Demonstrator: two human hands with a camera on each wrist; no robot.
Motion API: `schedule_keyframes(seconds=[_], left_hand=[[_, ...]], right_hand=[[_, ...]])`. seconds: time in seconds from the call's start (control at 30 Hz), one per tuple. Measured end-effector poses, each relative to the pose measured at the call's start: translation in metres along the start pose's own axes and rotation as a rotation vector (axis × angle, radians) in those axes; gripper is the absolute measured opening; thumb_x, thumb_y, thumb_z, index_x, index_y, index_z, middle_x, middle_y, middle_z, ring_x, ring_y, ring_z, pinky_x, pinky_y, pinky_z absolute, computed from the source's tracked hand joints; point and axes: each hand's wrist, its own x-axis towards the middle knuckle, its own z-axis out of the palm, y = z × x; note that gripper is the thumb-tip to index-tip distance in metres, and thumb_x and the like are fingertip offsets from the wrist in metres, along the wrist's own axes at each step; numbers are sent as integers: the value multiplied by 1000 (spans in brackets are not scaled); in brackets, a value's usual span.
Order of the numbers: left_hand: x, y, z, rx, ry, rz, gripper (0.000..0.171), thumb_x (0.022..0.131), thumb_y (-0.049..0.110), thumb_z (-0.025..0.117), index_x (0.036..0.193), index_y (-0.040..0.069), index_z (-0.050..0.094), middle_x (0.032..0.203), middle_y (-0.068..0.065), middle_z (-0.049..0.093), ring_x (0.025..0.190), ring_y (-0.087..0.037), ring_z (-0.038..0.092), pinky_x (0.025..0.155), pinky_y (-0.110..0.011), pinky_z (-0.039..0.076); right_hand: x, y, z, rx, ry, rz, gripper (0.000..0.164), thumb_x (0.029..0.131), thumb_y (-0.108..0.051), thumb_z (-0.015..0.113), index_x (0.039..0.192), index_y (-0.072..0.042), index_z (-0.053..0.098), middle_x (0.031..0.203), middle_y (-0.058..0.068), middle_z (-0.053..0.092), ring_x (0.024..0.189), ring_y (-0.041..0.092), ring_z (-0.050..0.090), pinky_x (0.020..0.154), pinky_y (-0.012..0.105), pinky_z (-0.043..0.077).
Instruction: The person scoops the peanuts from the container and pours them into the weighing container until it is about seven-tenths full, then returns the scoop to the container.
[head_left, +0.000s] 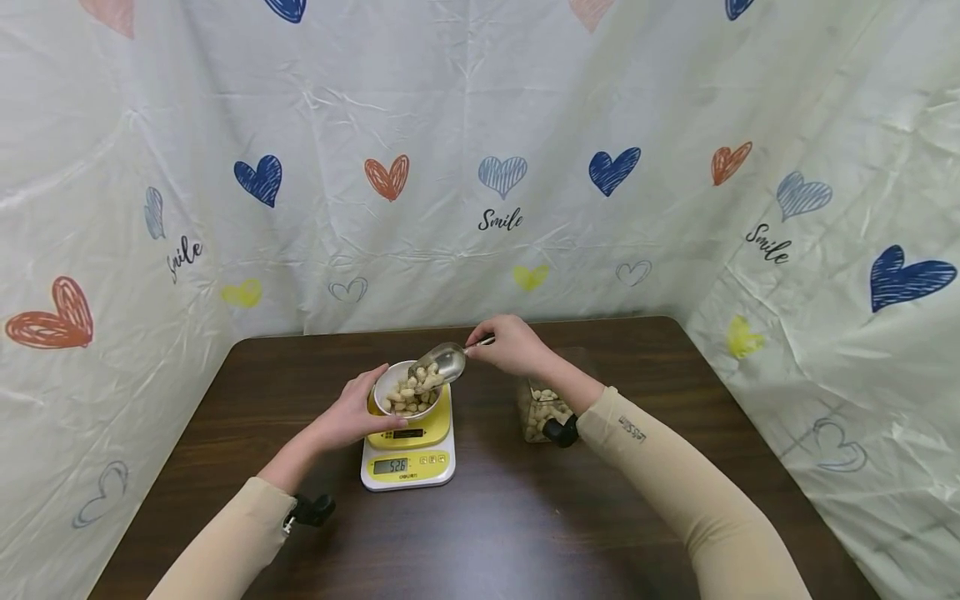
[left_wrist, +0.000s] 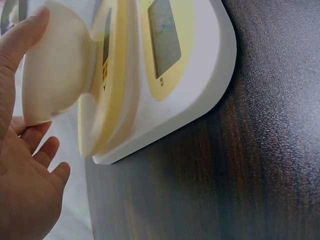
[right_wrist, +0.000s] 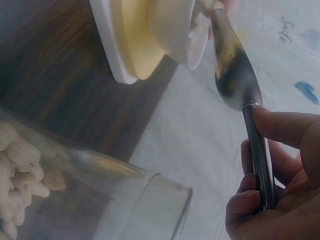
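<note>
A white bowl (head_left: 384, 389) of unshelled peanuts (head_left: 403, 400) sits on the yellow-and-white kitchen scale (head_left: 408, 475), whose display reads about 526. My left hand (head_left: 358, 410) holds the bowl by its side, thumb toward the front and fingers around the back; the left wrist view shows the thumb (left_wrist: 30, 34) high on its wall. In my right hand (head_left: 510, 344) is the handle of a metal scoop (head_left: 447, 360), gripped between thumb and curled fingers (right_wrist: 250, 200). The scoop tips down over the bowl's right rim, with peanuts at its mouth.
To the right of the scale, a clear plastic container (head_left: 534, 431) with more peanuts (right_wrist: 22, 175) stands partly behind my right forearm. The dark wooden table (head_left: 510, 533) meets a white curtain (head_left: 420, 275) printed with hearts at the back and sides.
</note>
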Motion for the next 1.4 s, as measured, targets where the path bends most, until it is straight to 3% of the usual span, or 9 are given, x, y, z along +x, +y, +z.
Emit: schedule_keyframes(seconds=[0.5,0.8,1.03,1.23,1.4], left_hand=[[1,2,0,-9,-1,9,114,79,53,85,162,7,23,158,-19,33,143,-37,27,110,-63,30],[1,4,0,-13,0,3,114,79,53,86,162,8,23,156,-19,34,143,-38,27,110,-63,31],[2,1,1,-8,7,-7,116,77,55,86,162,9,23,155,-19,36,143,-38,26,109,-64,30],[1,0,0,-9,8,-19,117,76,56,87,163,10,22,155,-18,37,143,-37,27,109,-64,30],[1,-1,1,-14,3,-22,119,75,58,86,163,11,22,157,-17,35,144,-37,26,110,-64,30]], right_hand=[[-1,-2,-6,-65,39,-44,12,94,-23,76,102,-16,80,107,0,71,97,18,63,83,38,51],[-6,-1,-14,-4,43,-24,12,94,-23,75,103,-16,79,108,-2,71,98,18,64,82,38,53],[-20,3,-43,29,68,-16,17,96,-24,73,109,-14,78,113,1,71,112,25,62,94,43,48],[-43,13,-76,59,93,24,26,97,-29,73,117,-13,76,119,4,68,114,27,62,93,47,50],[-68,27,-103,23,138,20,27,98,-29,73,118,-11,75,120,8,67,112,29,62,93,49,50]])
